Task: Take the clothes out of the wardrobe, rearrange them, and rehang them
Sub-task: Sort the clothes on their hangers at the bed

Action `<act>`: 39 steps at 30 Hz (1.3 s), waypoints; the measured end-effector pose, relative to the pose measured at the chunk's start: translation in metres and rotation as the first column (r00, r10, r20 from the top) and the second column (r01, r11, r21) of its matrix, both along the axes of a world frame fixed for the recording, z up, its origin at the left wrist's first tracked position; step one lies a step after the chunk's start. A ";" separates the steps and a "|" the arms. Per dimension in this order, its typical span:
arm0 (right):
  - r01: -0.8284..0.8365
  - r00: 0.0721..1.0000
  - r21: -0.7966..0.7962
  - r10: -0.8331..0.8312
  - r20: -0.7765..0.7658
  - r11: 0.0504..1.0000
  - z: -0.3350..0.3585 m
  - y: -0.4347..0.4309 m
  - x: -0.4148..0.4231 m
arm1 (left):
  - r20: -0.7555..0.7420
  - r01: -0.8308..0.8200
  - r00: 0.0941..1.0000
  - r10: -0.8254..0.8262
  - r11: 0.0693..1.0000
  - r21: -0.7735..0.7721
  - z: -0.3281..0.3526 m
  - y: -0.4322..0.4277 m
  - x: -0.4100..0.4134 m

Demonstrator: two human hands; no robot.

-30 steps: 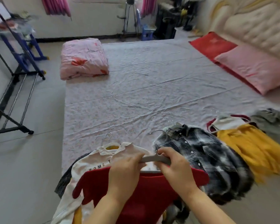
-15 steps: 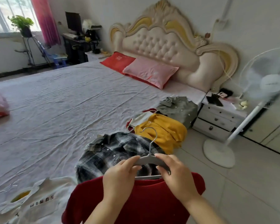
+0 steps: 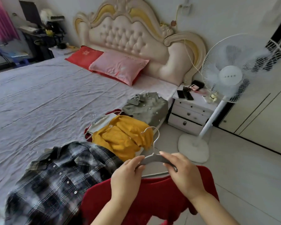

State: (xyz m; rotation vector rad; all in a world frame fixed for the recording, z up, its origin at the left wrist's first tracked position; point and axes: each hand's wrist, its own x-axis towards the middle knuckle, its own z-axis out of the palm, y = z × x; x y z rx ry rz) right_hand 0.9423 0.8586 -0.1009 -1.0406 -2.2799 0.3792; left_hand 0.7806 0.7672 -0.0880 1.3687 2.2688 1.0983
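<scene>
Hanger (image 3: 152,159) crosswise between left hand (image 3: 125,181) and right hand (image 3: 184,174), hook upward

A white pedestal fan (image 3: 230,75) stands on the floor beyond the right hand (image 3: 183,174), beside a white nightstand (image 3: 190,114) that carries small dark items (image 3: 185,94). Far beyond the left hand (image 3: 125,179), a pink pillow (image 3: 118,69) overlaps a red pillow (image 3: 83,56) below the tufted headboard (image 3: 125,33).

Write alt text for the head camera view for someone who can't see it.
A person's left hand and right hand grip a grey hanger with a red sweater on it, beside a bed. On its near edge lie a plaid shirt, a yellow cardigan and an olive shirt; a white fan stands to the right.
</scene>
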 end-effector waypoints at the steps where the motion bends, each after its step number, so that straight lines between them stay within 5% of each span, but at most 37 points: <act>1: 0.001 1.000 0.011 -0.001 -0.003 1.000 -0.002 0.016 0.002 | 0.009 0.015 1.000 -0.015 1.000 -0.006 -0.001 0.016 0.001; 18: 0.037 0.999 0.028 -0.038 0.019 0.999 0.008 0.321 -0.035 | 0.062 0.196 0.979 -0.194 0.980 -0.044 -0.006 0.315 -0.045; 39: -0.383 0.913 -0.135 0.396 0.097 0.914 -0.042 0.686 -0.157 | 0.174 -0.074 0.979 0.104 0.982 -0.174 -0.052 0.611 -0.114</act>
